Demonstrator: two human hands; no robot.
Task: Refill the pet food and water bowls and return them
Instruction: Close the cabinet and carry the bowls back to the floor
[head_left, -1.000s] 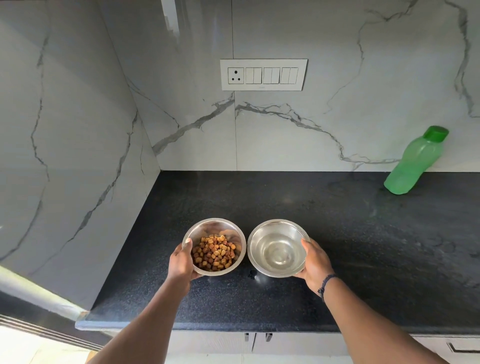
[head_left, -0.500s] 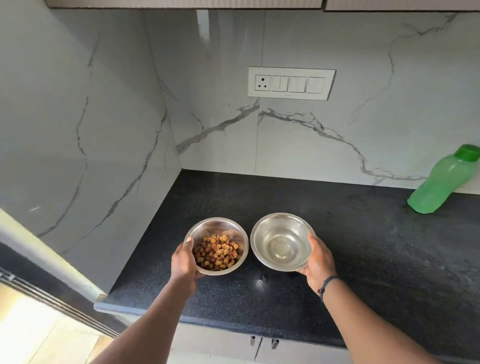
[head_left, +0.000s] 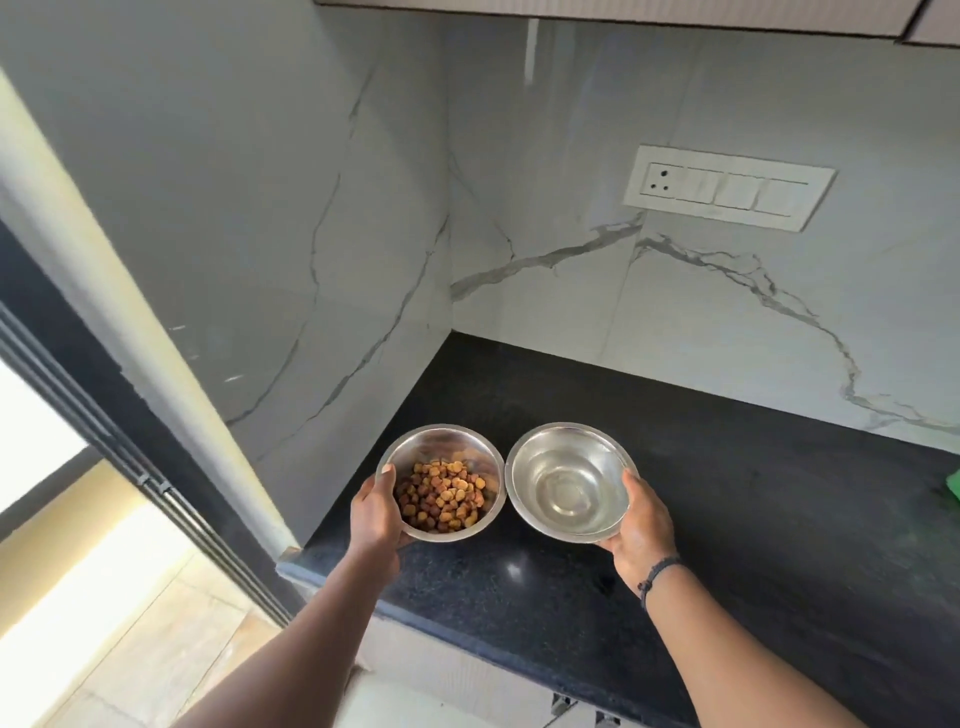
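Observation:
Two steel bowls are held side by side over the near left corner of the black countertop (head_left: 727, 519). The food bowl (head_left: 441, 447), with brown and yellow kibble in it, is gripped at its left rim by my left hand (head_left: 376, 514). The water bowl (head_left: 566, 452) holds clear water and tilts slightly; my right hand (head_left: 641, 530) grips its right rim and underside. The bowls almost touch each other.
Marble walls close the counter at the back and left. A switch panel (head_left: 727, 187) is on the back wall. A green bottle (head_left: 953, 486) shows only at the right edge. Cabinet fronts sit below the counter; a dark door frame (head_left: 104, 415) and tiled floor lie to the left.
Both bowls have come up off the counter and nearer to me, still in my hands. The view has swung left and tilted, pushing the green bottle to the frame edge.

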